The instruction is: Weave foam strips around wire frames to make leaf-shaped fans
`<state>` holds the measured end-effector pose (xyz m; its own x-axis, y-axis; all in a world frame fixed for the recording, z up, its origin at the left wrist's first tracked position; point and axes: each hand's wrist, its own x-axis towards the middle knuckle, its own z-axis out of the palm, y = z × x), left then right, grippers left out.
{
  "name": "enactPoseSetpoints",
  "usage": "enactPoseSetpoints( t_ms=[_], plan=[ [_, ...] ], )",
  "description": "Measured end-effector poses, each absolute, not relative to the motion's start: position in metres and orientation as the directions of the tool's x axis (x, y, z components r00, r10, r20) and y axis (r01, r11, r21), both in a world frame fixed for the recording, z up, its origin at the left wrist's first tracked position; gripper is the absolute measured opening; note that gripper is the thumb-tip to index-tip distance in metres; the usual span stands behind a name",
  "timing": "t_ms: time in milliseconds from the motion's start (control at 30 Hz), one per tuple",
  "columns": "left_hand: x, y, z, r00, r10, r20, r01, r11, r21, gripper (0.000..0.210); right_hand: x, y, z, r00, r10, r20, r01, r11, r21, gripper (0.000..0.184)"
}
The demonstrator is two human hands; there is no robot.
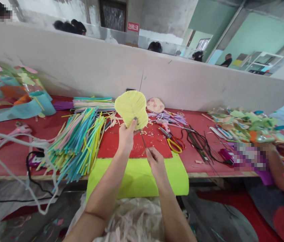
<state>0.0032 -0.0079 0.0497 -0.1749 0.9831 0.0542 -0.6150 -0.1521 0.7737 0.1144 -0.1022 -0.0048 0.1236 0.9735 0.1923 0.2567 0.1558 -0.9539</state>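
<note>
Raised above the red board [111, 144] is a yellow, leaf-like piece [131, 105] with ribbed lines across it. My left hand [128, 132] grips its lower edge, thumb on the near face. A thin dark stem [143, 139] runs down from that lower edge. The fingers of my right hand [155, 159] are closed around the stem's lower end. To the right of the board lie scissors [173, 139] with yellow and red handles, and a pink-and-white glue gun [164, 125]. Small pale scraps are scattered on the board.
Left of my arms lies a big bundle of coloured strips [76, 144]. Dark wire stems [197, 144] and a black cord lie right of the scissors. A bright green sheet [137, 176] hangs over the table edge. A co-worker's arm [278, 164] is at far right.
</note>
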Motion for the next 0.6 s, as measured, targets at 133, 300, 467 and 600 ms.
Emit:
enactPoseSetpoints(
  t_ms=[133, 300, 467, 600],
  plan=[
    [0.005, -0.008, 0.047, -0.298, 0.949, 0.100, -0.506, -0.246, 0.827, 0.041, 0.112, -0.106, -0.010, 0.250, 0.882, 0.401, 0.588, 0.191, -0.786, 0.029],
    [0.006, -0.004, 0.047, -0.360, 0.927, 0.107, -0.434, -0.268, 0.860, 0.038, 0.108, -0.103, -0.017, 0.327, 0.771, 0.547, 0.692, 0.199, -0.694, 0.024],
    [0.005, 0.003, 0.043, -0.246, 0.963, 0.107, -0.539, -0.228, 0.811, 0.039, 0.113, -0.090, -0.013, 0.125, 0.990, 0.071, 0.006, 0.070, -0.998, 0.029],
    [0.007, 0.013, 0.046, -0.177, 0.980, 0.092, -0.584, -0.180, 0.791, 0.043, 0.123, -0.080, -0.007, -0.226, 0.968, -0.113, -0.447, -0.206, -0.871, 0.023]
  ],
)
